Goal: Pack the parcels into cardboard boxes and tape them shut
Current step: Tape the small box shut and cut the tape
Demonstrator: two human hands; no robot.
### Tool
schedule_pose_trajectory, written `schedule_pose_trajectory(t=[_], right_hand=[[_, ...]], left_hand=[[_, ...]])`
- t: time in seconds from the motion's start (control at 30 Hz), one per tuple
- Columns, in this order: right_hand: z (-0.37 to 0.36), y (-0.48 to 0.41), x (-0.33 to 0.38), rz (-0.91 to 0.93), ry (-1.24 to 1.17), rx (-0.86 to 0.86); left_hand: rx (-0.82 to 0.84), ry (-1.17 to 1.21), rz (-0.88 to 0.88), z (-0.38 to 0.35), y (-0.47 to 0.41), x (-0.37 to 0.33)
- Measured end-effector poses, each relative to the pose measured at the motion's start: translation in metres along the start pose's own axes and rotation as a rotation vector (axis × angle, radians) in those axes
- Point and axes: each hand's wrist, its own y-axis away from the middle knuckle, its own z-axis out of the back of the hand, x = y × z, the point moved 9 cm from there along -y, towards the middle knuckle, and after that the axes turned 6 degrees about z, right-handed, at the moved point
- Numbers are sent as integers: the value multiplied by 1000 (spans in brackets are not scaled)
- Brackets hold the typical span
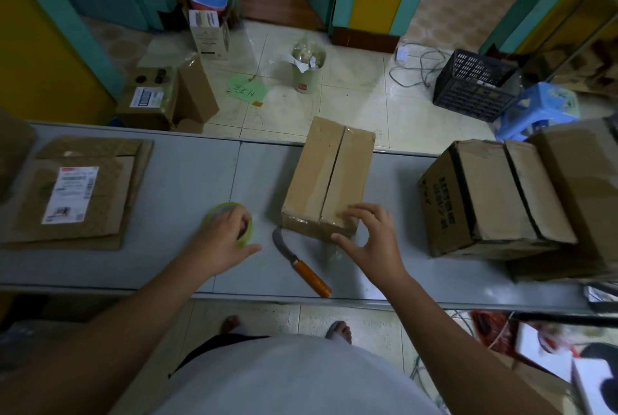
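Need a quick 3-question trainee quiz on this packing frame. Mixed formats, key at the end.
1. True or false: the knife lies on the table, touched by neither hand.
2. Closed or open: the top flaps of the box under the right hand?
3. The left hand is on: A knife, B box, C tape roll.
Key: 1 true; 2 closed; 3 C.
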Motion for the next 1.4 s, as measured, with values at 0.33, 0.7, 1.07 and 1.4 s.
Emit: schedule_pose_trajectory(t=[0.33, 0.7, 1.07, 1.4], right_hand=[[15, -39, -30, -153, -43, 87], [17, -205, -68, -286, 271, 253], [23, -180, -108, -437, 167, 223], [40, -16, -81, -595, -233, -22]], left_hand=[[-243, 134, 30, 25, 4, -9], [262, 1367, 674, -62, 24, -122], [27, 1397, 752, -41, -23, -114], [97, 423, 300, 28, -158, -126]])
